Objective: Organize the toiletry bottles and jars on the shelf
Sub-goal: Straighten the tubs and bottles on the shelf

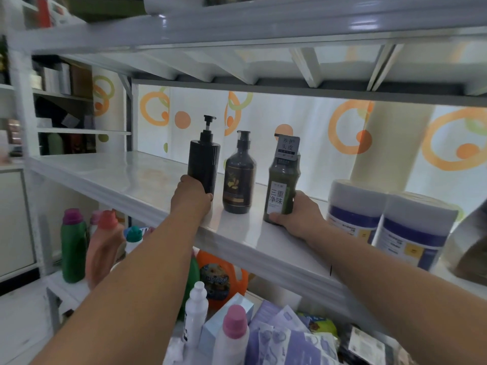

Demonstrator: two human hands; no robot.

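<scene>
head view | left hand (191,197) fingers wrapped round base of black pump bottle (203,159), upright on white shelf (126,175) | right hand (297,217) fingers grasping green bottle (283,185) near shelf front edge | brown pump bottle (239,177) standing between them, untouched

Three dark bottles stand on the middle shelf (147,177): one black pump bottle (203,162), one brown pump bottle (239,177) and one green bottle with a tag (283,185). Two white rolls with purple labels (353,206) (413,227) stand at their right. Two hands reach in, one left hand (190,197) and one right hand (300,219). Below: one green bottle with a purple cap (73,246), one orange jug (224,277), two white bottles (195,314) (233,338).
</scene>
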